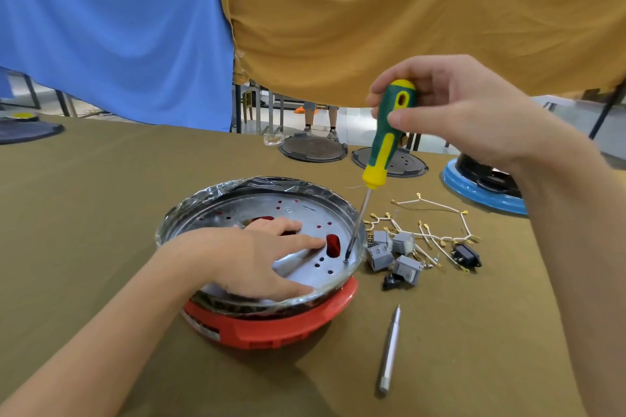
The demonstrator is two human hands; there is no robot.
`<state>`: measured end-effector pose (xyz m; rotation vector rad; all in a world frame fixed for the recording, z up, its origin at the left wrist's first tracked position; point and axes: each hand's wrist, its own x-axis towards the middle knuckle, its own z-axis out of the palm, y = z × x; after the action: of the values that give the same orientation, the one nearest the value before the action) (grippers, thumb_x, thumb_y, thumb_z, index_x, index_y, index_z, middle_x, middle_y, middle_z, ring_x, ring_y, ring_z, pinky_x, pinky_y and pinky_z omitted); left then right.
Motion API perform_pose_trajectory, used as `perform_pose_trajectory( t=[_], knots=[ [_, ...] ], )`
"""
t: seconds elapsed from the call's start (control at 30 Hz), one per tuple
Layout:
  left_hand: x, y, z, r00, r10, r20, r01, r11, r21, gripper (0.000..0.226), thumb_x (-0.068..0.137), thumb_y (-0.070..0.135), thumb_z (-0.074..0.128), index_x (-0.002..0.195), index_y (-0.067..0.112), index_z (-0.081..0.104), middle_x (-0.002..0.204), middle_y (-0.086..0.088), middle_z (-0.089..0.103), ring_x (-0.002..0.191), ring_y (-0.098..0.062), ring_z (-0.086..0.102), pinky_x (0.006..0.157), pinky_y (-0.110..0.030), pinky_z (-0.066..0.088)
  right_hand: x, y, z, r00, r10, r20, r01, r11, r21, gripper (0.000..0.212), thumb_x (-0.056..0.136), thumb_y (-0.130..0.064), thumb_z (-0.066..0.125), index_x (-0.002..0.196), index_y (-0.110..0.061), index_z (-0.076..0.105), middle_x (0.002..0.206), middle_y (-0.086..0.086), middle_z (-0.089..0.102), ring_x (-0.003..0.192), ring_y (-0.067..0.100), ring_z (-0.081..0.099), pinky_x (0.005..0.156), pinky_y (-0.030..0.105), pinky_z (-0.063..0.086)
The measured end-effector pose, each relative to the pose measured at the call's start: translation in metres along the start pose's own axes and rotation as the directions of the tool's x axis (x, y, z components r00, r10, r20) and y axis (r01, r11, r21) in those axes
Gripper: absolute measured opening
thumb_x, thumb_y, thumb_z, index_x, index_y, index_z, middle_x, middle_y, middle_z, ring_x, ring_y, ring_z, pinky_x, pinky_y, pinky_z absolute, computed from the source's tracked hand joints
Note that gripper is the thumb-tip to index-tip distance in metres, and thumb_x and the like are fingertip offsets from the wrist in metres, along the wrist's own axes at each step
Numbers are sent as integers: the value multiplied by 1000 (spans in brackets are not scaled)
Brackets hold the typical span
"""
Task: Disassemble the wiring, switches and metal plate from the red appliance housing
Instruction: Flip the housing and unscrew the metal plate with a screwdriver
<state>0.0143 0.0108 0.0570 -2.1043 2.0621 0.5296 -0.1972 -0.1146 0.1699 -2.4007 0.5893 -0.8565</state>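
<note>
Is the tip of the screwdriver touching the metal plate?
Touching. In the head view the screwdriver tip sits on a screw at the metal plate rim.

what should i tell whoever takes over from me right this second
Right hand grips the screwdriver, tip on a screw at the metal plate's right edge.
Left hand lies flat on the plate, steadying it.
Done: switches, wiring and a black socket lie on the cloth right of the red housing.
Left: finish this screw, check for others, lift the plate out.
A spare metal bit lies in front.
</note>
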Motion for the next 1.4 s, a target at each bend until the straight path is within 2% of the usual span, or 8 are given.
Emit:
perform_pose_trajectory(
  t=[0.2, 0.3, 0.53, 0.67, 0.77, 1.0, 1.27, 1.4],
  knots=[
    [2, -1, 1, 1000, 7, -10, -7, 1000, 3, 71, 91, 67, 47, 146, 63, 3, 161, 25, -3, 151, -11, 5, 122, -44, 18, 6, -3, 17, 990, -103, -101, 77, 970, -232, 29, 86, -54, 67, 103, -30, 69, 79, -5, 57, 65, 7, 49, 63, 22, 44],
    [4, -2, 1, 1000, 12, -11, -12, 1000, 13, 72, 90, 67, 46, 147, 63, 2, 161, 24, -4, 151, -12, 4, 122, -44, 17, 9, -1, 18, 977, -123, -177, 90, 979, -183, 33, 81, -47, 76, 109, -30, 72, 74, -14, 60, 61, -2, 53, 60, 8, 42],
    [3, -2, 3, 1000, 16, -14, -16, 1000, 13, 72, 91, 66, 46, 147, 62, 2, 162, 24, -3, 151, -12, 5, 121, -41, 17, 7, -4, 13, 994, -86, -62, 88, 996, 27, 21, 86, -5, 69, 104, -16, 69, 100, 3, 75, 90, 18, 71, 80, 27, 58],
    [2, -2, 2, 1000, 14, -15, -14, 1000, 18, 71, 91, 67, 46, 147, 62, 3, 161, 24, -3, 151, -12, 6, 120, -42, 18, 8, -7, 24, 991, -104, -86, 104, 995, -4, 12, 89, -28, 71, 99, -21, 71, 83, 4, 68, 72, 30, 57, 70, 37, 53],
    [2, -1, 1, 1000, 10, -9, -9, 1000, 19, 71, 91, 67, 46, 147, 62, 1, 161, 24, -3, 151, -13, 6, 121, -43, 19, 10, -5, 26, 978, -127, -164, 120, 991, -56, 21, 86, -43, 73, 97, -25, 73, 68, -8, 56, 60, 9, 45, 62, 24, 41],
    [1, 0, 1, 1000, 0, -12, 0, 1000, -6, 71, 90, 67, 46, 146, 64, 3, 161, 26, -3, 151, -12, 8, 121, -44, 19, 8, 0, 10, 992, -17, -124, 8, 997, -77, 26, 90, -15, 69, 115, -17, 67, 103, 1, 72, 94, 14, 70, 85, 25, 57],
    [1, 2, 0, 1000, -11, 6, 11, 1000, 3, 70, 92, 66, 46, 146, 64, 1, 160, 26, -5, 151, -11, 5, 122, -45, 18, 10, 2, 19, 985, -101, -141, 90, 993, -80, 15, 91, -37, 69, 97, -23, 71, 69, -9, 58, 57, 0, 49, 57, 12, 41],
    [2, 1, 1, 1000, -7, 0, 7, 1000, -1, 71, 91, 66, 47, 146, 63, 2, 160, 26, -4, 151, -12, 5, 122, -44, 18, 10, 0, 16, 983, -92, -159, 81, 994, -76, 21, 88, -26, 74, 110, -24, 72, 84, -8, 69, 68, 2, 64, 65, 15, 51]
  ],
)
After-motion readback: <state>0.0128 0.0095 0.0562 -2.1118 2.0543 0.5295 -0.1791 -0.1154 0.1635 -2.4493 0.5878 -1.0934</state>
